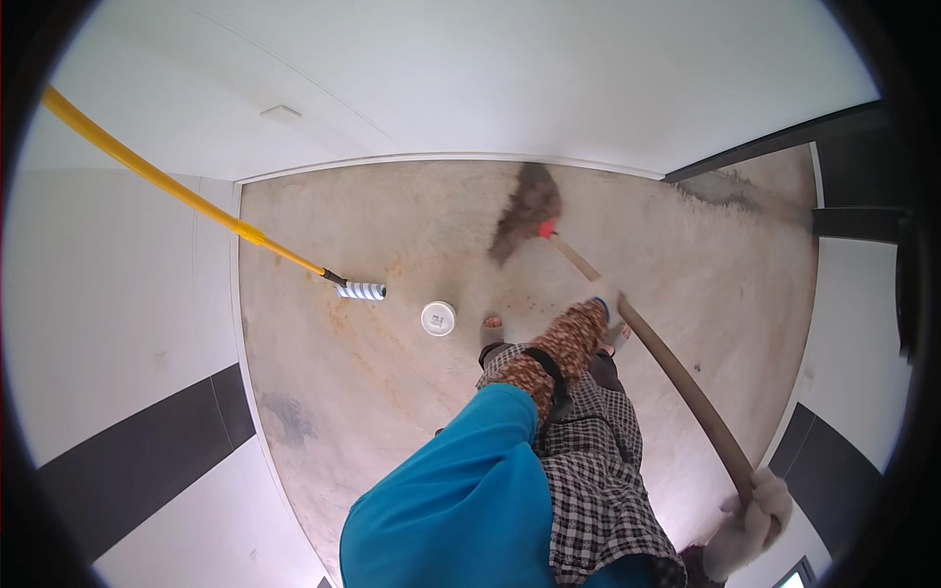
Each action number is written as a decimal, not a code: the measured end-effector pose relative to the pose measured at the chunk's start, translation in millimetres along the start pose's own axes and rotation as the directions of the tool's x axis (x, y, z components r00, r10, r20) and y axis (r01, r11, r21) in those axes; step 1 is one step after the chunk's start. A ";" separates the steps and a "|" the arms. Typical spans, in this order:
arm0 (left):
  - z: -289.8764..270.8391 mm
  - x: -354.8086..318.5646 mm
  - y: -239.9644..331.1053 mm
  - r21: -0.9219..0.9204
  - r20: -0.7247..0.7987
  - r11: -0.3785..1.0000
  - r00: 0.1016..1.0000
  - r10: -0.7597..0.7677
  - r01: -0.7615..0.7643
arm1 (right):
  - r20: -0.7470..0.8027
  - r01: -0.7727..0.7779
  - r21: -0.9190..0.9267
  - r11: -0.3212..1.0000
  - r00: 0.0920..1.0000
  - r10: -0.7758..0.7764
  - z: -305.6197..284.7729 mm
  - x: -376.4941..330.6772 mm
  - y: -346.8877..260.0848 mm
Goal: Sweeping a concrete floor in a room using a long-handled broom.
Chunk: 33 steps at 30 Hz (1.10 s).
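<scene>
I grip a broom (678,375) with both hands. Its long light-brown handle runs from the lower right up to a red collar and a dark, bushy head on the concrete floor, near the far wall; the bristles are smeared by motion. My left hand (610,291), pale-gloved and partly blurred, is closed around the handle's lower part, beyond a brown patterned sleeve cover. At the lower right, my right hand (753,521), in a pale glove, wraps the handle's upper end.
A paint roller (363,291) with a striped sleeve rests at the left, its yellow pole (167,181) slanting up leftward. A white round-lidded tub (438,318) stands left of my feet. White walls (470,88) bound the floor; a dark-framed opening (765,186) lies at far right.
</scene>
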<state>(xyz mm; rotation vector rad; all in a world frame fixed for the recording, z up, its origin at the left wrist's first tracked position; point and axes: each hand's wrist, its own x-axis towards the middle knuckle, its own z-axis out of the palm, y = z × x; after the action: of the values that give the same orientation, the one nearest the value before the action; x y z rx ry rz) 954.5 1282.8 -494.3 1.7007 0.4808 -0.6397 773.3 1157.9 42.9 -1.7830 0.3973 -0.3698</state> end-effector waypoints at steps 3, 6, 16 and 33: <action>89.6 -105.9 112.2 -0.772 0.075 0.532 0.882 -0.466 0.347 | -0.251 0.218 0.087 0.972 0.949 -0.191 -76.6 15.4 -8.3; 80.7 -151.1 150.7 -0.868 0.122 0.357 0.844 -0.523 0.346 | -0.239 0.275 0.261 0.926 0.947 -0.214 -184.3 39.9 19.4; -1.1 8.1 -29.5 -0.735 -0.212 0.630 0.798 -0.564 0.249 | 0.241 -0.329 0.341 0.881 0.936 0.256 -90.9 96.3 118.2; 123.5 -193.0 118.3 -0.794 0.136 0.480 0.880 -0.456 0.372 | 0.193 0.060 0.352 0.934 0.972 -0.135 -242.5 23.4 70.6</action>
<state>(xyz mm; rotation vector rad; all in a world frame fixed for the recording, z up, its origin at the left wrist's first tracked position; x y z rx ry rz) 861.6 1140.7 -300.2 0.7089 1.0986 -0.5473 680.2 922.2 33.1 -1.4814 0.0812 -0.2925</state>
